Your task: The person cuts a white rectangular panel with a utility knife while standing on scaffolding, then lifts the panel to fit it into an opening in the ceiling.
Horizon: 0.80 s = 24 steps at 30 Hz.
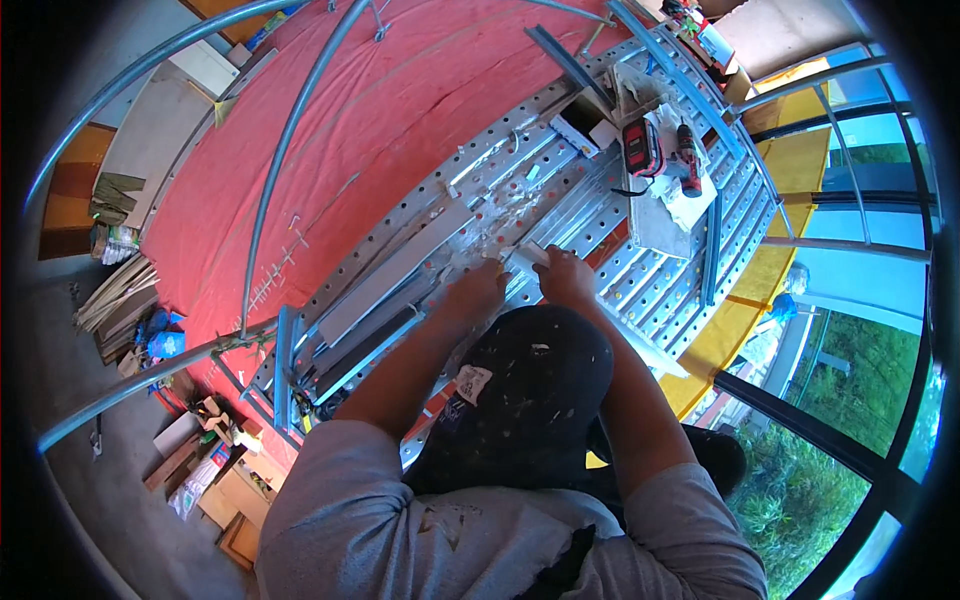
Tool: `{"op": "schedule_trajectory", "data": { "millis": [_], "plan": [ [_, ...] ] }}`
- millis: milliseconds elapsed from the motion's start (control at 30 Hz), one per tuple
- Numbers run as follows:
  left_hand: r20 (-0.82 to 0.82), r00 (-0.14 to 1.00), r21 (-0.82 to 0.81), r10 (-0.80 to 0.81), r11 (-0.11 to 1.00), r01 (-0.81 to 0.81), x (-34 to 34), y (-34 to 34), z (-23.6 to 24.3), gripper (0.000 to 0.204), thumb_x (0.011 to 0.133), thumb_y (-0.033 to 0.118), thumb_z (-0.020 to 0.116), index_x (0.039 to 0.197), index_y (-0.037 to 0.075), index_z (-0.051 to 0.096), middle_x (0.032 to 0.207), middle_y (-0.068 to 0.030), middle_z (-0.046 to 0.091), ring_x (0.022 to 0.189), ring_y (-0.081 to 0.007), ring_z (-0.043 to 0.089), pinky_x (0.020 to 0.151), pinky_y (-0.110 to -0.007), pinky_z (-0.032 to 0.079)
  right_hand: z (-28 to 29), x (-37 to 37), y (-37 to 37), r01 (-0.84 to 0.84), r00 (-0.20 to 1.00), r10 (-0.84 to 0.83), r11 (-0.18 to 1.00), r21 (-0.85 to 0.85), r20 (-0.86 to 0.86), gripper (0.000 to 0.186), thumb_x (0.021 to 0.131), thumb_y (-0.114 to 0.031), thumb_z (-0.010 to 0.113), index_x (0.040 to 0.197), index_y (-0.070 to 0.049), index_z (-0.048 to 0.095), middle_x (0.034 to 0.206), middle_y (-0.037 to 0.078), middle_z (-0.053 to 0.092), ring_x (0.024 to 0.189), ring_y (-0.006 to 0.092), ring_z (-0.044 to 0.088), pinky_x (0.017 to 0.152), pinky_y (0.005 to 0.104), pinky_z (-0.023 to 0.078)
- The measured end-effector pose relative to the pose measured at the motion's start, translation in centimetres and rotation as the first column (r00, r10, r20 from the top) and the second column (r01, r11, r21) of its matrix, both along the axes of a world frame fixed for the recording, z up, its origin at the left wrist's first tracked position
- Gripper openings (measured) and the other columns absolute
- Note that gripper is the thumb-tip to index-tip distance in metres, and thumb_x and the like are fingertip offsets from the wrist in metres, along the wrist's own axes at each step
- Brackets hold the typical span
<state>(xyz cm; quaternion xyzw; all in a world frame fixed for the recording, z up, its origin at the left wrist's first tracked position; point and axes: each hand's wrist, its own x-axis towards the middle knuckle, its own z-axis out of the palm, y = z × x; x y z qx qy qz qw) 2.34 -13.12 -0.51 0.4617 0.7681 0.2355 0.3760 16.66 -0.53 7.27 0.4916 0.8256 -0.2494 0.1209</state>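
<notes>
I look down on perforated metal scaffold planks (640, 280) high above a room. My left hand (478, 290) and my right hand (563, 276) sit close together on the planks, both closed around a small white object (525, 258) between them. What that object is stays too small to tell. A long grey metal strip (395, 272) lies just left of my left hand. Dark paint-spattered trousers cover my knee (535, 390) below the hands.
A red and black power tool (643, 146), a red cordless drill (688, 158) and an open cardboard box (585, 122) rest on the planks ahead. A red tarp (330, 120) spreads to the left. Blue scaffold tubes (270, 190) curve overhead. Wood scraps (200, 450) litter the floor below.
</notes>
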Motion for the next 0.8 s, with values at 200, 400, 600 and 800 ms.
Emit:
{"op": "schedule_trajectory", "data": {
  "millis": [200,400,600,800],
  "plan": [
    [-0.031,0.999,-0.022,-0.015,1.000,0.014,1.8,1.0,-1.5,0.037,0.099,0.031,0.058,0.118,0.000,0.056,0.097,-0.0316,0.068,0.091,-0.0492,0.068,0.080,-0.059,0.052,-0.5,1.9,0.8,-0.004,1.000,0.003,0.998,0.068,0.005,0.033,0.093,-0.034,0.065,0.115,-0.010,0.066,0.098,0.017,0.073,0.094,0.0370,0.072,0.082,0.0503,0.057],
    [-0.151,0.980,-0.102,0.128,0.984,-0.145,-1.5,-6.4,-5.7,0.035,0.097,0.029,0.060,0.119,0.002,0.056,0.096,-0.0285,0.068,0.094,-0.0491,0.067,0.081,-0.060,0.052,-0.6,-0.8,-0.7,-0.075,0.997,0.075,0.997,0.020,-0.002,0.033,0.092,-0.034,0.066,0.115,-0.010,0.065,0.098,0.016,0.073,0.093,0.0371,0.072,0.080,0.0511,0.057],
    [-0.010,0.998,-0.010,-0.065,0.998,0.065,1.0,2.5,2.5,0.034,0.099,0.027,0.053,0.123,0.003,0.057,0.099,-0.0270,0.070,0.097,-0.0465,0.068,0.085,-0.056,0.053,-0.4,2.3,1.2,-0.005,0.999,0.003,0.999,0.050,0.041,0.033,0.093,-0.036,0.066,0.113,-0.010,0.067,0.100,0.016,0.073,0.094,0.0371,0.072,0.081,0.0501,0.058],
    [-0.135,0.990,-0.193,-0.050,0.981,0.024,-2.4,-4.0,-4.3,0.026,0.100,0.026,0.052,0.112,0.004,0.057,0.095,-0.0281,0.068,0.090,-0.0465,0.067,0.079,-0.058,0.052,-0.8,-0.7,-0.2,-0.039,0.996,0.039,0.999,0.007,-0.078,0.035,0.092,-0.038,0.067,0.111,-0.008,0.066,0.100,0.020,0.072,0.095,0.0401,0.071,0.082,0.0528,0.056]
  ]
}}
